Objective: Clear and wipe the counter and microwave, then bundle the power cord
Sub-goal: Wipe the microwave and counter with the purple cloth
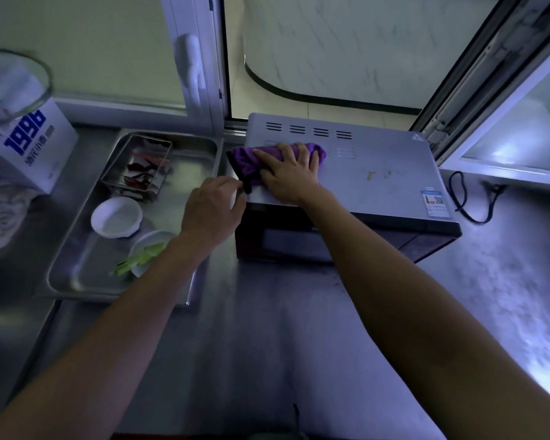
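Where right hand (291, 173) presses, cloth (246, 160) lies.

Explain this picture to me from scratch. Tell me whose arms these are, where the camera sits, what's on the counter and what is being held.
There is no machine here: the arms belong to a person wearing a wide-angle camera on the head, so you look down along them. The right hand presses a purple cloth flat onto the top of a microwave, which stands on a steel counter. The left hand is at the microwave's left front corner, its fingertips at the cloth's dark edge; whether it pinches the cloth is unclear. Yellowish spots lie on the microwave top. A black power cord lies on the counter to the right. To the left, a steel tray holds a white bowl, green vegetable strips and a smaller tin of red chillies.
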`<state>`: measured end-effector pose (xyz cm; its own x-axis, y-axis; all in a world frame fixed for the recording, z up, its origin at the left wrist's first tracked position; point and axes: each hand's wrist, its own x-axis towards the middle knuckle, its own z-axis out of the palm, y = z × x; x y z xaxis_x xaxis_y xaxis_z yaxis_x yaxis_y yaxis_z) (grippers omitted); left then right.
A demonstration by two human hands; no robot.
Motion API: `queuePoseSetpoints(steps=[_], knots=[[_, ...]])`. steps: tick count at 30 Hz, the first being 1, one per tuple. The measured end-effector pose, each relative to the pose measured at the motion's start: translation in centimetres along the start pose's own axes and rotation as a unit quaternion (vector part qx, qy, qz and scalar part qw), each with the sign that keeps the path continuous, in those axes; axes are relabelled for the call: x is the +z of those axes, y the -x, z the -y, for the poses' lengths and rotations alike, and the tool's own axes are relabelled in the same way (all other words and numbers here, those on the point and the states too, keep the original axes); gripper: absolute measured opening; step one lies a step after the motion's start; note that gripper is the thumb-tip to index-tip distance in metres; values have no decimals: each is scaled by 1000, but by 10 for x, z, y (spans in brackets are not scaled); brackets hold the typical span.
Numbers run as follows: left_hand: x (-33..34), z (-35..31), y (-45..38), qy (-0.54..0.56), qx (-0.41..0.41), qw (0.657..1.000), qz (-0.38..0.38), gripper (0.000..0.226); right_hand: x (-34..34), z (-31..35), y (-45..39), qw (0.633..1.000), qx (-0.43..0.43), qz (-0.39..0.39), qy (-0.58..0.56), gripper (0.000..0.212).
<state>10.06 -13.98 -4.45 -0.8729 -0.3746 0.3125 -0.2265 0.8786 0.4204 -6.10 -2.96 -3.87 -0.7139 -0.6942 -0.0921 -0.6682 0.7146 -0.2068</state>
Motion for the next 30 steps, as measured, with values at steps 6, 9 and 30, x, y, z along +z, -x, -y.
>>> queuePoseSetpoints(steps=[6, 9, 30], knots=[[-3, -10, -4, -19, 24, 1000, -4, 23, -2, -16, 12, 1000, 3, -26, -3, 54], [1, -25, -8, -31, 40, 999, 0, 28, -6, -40, 23, 999, 20, -34, -8, 55], [102, -210, -47, -88, 87, 989, 80, 37, -39, -229, 133, 991, 113, -74, -6, 53]])
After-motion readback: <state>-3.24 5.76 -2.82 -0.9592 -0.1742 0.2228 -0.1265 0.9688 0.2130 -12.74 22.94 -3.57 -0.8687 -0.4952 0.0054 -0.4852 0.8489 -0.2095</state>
